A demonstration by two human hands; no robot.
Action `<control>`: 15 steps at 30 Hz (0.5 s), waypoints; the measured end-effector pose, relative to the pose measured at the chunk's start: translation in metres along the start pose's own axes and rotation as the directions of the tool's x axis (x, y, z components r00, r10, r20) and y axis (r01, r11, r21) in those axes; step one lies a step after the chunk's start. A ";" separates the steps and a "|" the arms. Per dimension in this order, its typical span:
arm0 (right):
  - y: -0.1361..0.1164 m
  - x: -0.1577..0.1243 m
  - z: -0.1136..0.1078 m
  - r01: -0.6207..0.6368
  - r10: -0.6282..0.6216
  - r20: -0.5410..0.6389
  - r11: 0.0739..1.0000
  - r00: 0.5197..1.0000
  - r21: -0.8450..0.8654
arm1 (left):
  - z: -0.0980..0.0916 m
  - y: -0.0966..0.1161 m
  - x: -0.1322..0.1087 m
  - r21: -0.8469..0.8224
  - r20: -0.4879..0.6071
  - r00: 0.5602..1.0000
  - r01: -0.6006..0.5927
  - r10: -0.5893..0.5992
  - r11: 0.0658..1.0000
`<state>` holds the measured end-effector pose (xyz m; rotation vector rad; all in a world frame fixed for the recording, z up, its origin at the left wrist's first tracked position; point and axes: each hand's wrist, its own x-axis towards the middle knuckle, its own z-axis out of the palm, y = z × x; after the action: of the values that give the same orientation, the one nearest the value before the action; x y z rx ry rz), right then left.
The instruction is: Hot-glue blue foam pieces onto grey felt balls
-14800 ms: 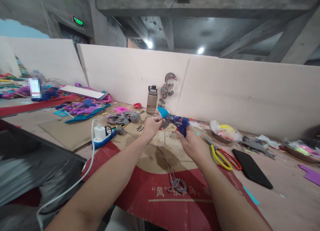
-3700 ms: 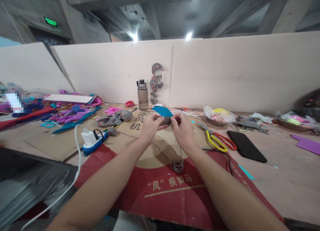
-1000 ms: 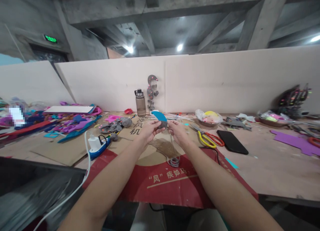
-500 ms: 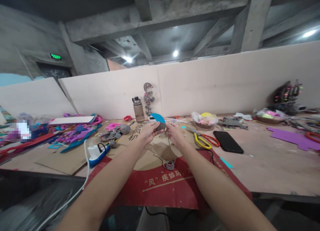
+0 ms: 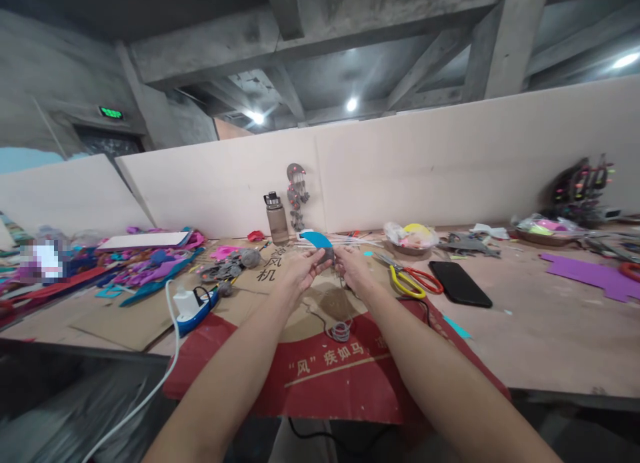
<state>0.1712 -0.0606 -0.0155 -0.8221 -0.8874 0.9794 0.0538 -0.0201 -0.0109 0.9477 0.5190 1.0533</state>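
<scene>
My left hand [image 5: 309,269] is closed, its thumb and fingers pinching a small curved piece with a bright blue part [image 5: 316,240] and a dark grey part [image 5: 327,255], which look like felt. Against the right edge of this piece, my right hand [image 5: 354,268] is closed too, its fingertips pinched on a thin grey cord. The exact grip is hidden behind the fingers. Below the hands the cord ends in a loose coil [image 5: 341,331] on the red and brown cardboard [image 5: 330,389].
Right of my hands lie scissors with yellow and red handles [image 5: 410,283] and a black phone [image 5: 460,284]. A bottle [image 5: 277,219] stands at the back beside a hanging grey ornament [image 5: 297,189]. To the left are grey scraps [image 5: 223,268] and a blue power strip [image 5: 199,314].
Both hands have shifted slightly right and down with the blue and grey piece, which is now tilted flatter. The coil stays where it was.
</scene>
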 end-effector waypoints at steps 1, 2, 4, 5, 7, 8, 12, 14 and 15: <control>0.001 0.000 0.000 -0.003 0.003 -0.001 1.000 1.000 -0.020 | -0.001 0.000 -0.001 0.002 -0.006 1.000 -0.008 0.008 1.000; 0.002 0.000 0.001 -0.006 0.006 -0.001 0.999 1.000 -0.040 | -0.002 0.001 -0.002 0.005 -0.019 1.000 -0.012 0.012 1.000; 0.004 -0.002 0.003 -0.014 0.014 -0.002 0.997 1.000 -0.081 | -0.003 0.002 -0.004 0.013 -0.048 0.999 -0.011 0.012 1.000; 0.004 -0.003 0.004 -0.018 0.018 0.000 0.995 1.000 -0.099 | -0.003 0.003 -0.005 0.018 -0.063 0.998 -0.007 0.009 1.000; 0.004 -0.005 0.005 -0.011 0.012 0.008 0.993 1.000 -0.119 | -0.004 0.004 -0.007 0.028 -0.096 0.995 0.000 0.003 1.000; 0.004 -0.006 0.005 0.001 0.000 0.003 0.992 1.000 -0.124 | -0.004 0.005 -0.007 0.030 -0.113 0.994 -0.001 0.004 1.000; 0.005 -0.007 0.006 0.063 -0.064 -0.007 0.989 0.998 -0.135 | -0.007 0.007 -0.008 0.025 -0.150 0.987 -0.061 0.064 0.998; 0.006 -0.006 0.006 0.074 -0.072 0.013 0.985 0.997 -0.159 | -0.008 0.008 -0.007 0.018 -0.155 0.982 -0.103 0.104 0.995; 0.007 -0.006 0.006 0.066 -0.063 0.024 0.983 0.998 -0.171 | -0.009 0.009 -0.007 0.013 -0.157 0.980 -0.120 0.121 0.993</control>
<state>0.1622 -0.0623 -0.0209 -0.9254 -1.0186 0.8633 0.0397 -0.0208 -0.0083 0.9124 0.6001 1.2439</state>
